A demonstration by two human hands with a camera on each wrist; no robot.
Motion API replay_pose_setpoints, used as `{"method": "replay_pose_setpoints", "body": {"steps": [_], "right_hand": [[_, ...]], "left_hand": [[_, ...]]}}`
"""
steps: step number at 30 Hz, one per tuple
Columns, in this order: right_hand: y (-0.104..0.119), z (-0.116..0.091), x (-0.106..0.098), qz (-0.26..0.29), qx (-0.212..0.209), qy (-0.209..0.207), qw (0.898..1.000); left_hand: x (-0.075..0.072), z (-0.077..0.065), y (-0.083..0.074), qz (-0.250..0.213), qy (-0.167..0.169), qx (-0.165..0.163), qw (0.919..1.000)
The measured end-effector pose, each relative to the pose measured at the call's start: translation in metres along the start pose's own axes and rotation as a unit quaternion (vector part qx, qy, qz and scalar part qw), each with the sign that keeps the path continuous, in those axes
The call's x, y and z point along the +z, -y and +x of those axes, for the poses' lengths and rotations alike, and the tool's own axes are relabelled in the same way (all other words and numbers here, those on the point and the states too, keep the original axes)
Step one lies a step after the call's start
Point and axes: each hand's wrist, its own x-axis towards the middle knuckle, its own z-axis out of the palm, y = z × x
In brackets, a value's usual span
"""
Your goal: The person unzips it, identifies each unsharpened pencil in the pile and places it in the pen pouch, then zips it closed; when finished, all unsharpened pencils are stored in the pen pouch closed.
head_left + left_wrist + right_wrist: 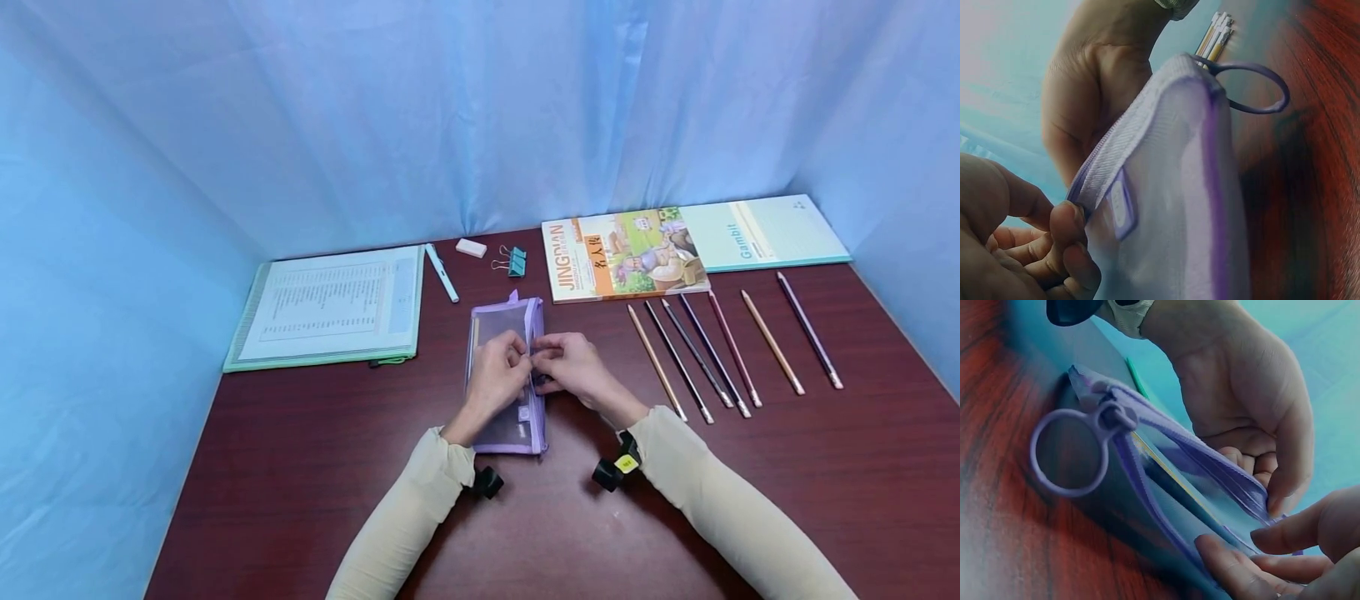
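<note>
A translucent pencil pouch [495,433] with purple trim lies in front of me, its zipper edge on the right. My left hand [497,368] pinches that edge near its middle between thumb and curled fingers. Opposite, my right hand [576,365] holds the other side of the opening with its fingertips. In the right wrist view the zipper [1210,459] is parted, and a long thin thing with a yellow edge [1169,472] shows inside; its kind is unclear. A purple ring [1069,453] hangs at the zipper's end. The left wrist view shows a small purple tag [1121,206].
Several pencils [697,354] lie in a row at right. Behind them are a picture-covered book [622,254] and a pale notebook [772,233]. A binder clip [516,262], eraser [471,247] and light blue pen [441,272] lie at the back; a document folder [330,308] is at left.
</note>
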Motion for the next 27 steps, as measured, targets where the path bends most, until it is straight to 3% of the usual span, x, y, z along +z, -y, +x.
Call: {"method": "replay_pose_setpoints", "body": {"steps": [4, 8, 13, 20, 22, 24, 27], "right_hand": [[0.0, -0.005, -0.008, -0.023, -0.009, -0.011, 1.0], [0.003, -0.016, -0.029, -0.033, -0.021, -0.015, 0.999], [0.01, -0.031, -0.075, -0.059, -0.039, -0.025, 0.997], [0.012, -0.044, -0.151, -0.13, -0.044, -0.084, 0.987], [0.009, -0.046, -0.169, -0.184, -0.038, -0.106, 0.977], [0.006, -0.046, -0.183, -0.257, -0.037, -0.122, 0.958], [-0.001, -0.046, -0.197, -0.371, -0.051, -0.134, 0.918]], "left_hand": [[0.0, 0.0, -0.001, -0.001, -0.001, -0.003, 1.0], [0.0, 0.0, -0.001, -0.004, 0.001, -0.008, 1.0], [-0.001, -0.001, 0.0, 0.005, 0.0, -0.007, 1.0], [-0.001, -0.001, 0.001, 0.005, 0.001, -0.005, 1.0], [-0.001, -0.001, 0.001, 0.005, 0.002, -0.004, 1.0], [-0.001, -0.001, 0.0, 0.003, 0.003, -0.005, 1.0], [0.0, -0.001, 0.0, 0.0, 0.006, -0.005, 1.0]]}}
